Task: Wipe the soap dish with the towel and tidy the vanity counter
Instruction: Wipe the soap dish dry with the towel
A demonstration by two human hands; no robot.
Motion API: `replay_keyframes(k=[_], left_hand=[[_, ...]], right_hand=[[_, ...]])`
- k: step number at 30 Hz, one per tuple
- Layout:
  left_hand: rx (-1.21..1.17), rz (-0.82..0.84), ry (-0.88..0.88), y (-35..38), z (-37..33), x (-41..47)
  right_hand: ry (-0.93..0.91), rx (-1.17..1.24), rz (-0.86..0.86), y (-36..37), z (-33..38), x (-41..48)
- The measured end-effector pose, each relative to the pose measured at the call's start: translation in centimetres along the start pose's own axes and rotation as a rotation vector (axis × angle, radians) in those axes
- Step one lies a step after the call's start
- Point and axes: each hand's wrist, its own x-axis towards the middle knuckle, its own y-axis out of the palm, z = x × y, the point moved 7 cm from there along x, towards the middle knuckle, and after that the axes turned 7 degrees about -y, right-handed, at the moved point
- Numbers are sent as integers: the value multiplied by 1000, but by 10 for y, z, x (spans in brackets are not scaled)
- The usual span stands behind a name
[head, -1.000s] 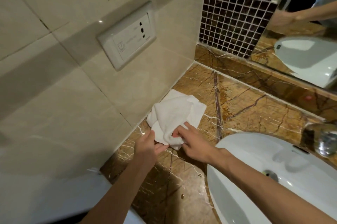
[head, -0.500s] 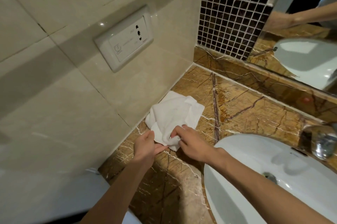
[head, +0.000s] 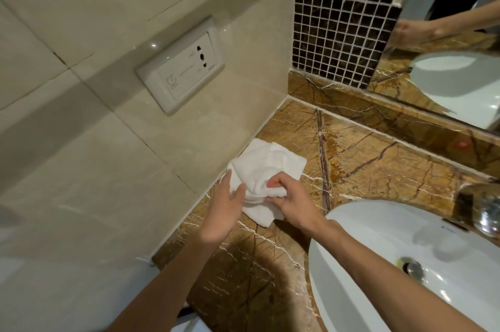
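Note:
A white towel (head: 266, 166) lies bunched on the brown marble vanity counter (head: 378, 166), close against the left wall. My right hand (head: 293, 200) pinches a raised fold of the towel between thumb and fingers. My left hand (head: 224, 208) rests with spread fingers against the towel's near left edge, its fingertips on the cloth. No soap dish is in view.
A white basin (head: 422, 250) fills the counter's right side, with a chrome tap (head: 487, 212) at its far rim. A wall socket plate (head: 181, 66) sits on the beige tiles. A mirror (head: 446, 34) and dark mosaic tiles (head: 338, 12) line the back wall.
My right hand has gathered and lifted a fold of the towel. My left hand has opened out and slid up along the towel's left edge.

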Motion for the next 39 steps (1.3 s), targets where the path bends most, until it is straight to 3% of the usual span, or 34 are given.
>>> replay_keyframes(k=[2,4,6,8,11,14,17,20,24,33,39], left_hand=[[315,57,249,2,-14,0],[472,120,322,6,-15,5],[460,71,335,4,-17,12],[315,19,313,4,-22,11],[-11,-42,130,8,-11,10],[-419,19,-181,17,10,11],[-645,141,-333,23,18,12],[-617,139,-319,19,22,12],[-636,145,-304,18,25,14],[-1166,200,-417,22,40,18],[-1363,169,-490,36,32,2]], right_hand=[[37,66,-19,-6,-1,5],[89,122,-51,-12,-4,9],[148,200,-106,-14,-6,13],[227,281,-272,-18,-8,12],[267,199,-484,-18,-3,0],[145,99,-295,10,12,-13],[-12,-46,-90,27,17,-18],[-81,-123,-29,22,14,-10],[1,-82,-116,14,5,5],[73,-45,-128,13,-4,3],[61,-75,-154,23,4,-20]])
